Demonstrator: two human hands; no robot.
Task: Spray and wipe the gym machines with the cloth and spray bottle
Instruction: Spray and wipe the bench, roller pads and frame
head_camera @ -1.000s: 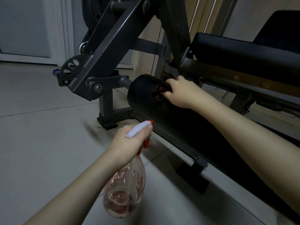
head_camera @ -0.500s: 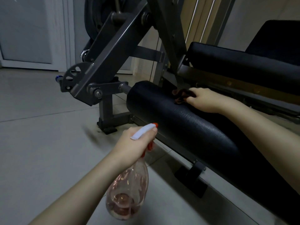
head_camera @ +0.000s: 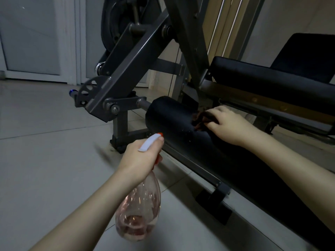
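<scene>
The cloth has slid along the black padded roller, away from its end, since a second ago. The right hand grips it bunched, pressing it onto the roller's top to rub. The left hand is wrapped round the neck of the spray bottle, nozzle toward the roller, probably ready for another squirt.

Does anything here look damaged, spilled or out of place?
Nothing looks broken or spilled. Only a dark smudge marks the floor beside the machine's foot; it could be dirt or shadow.
</scene>
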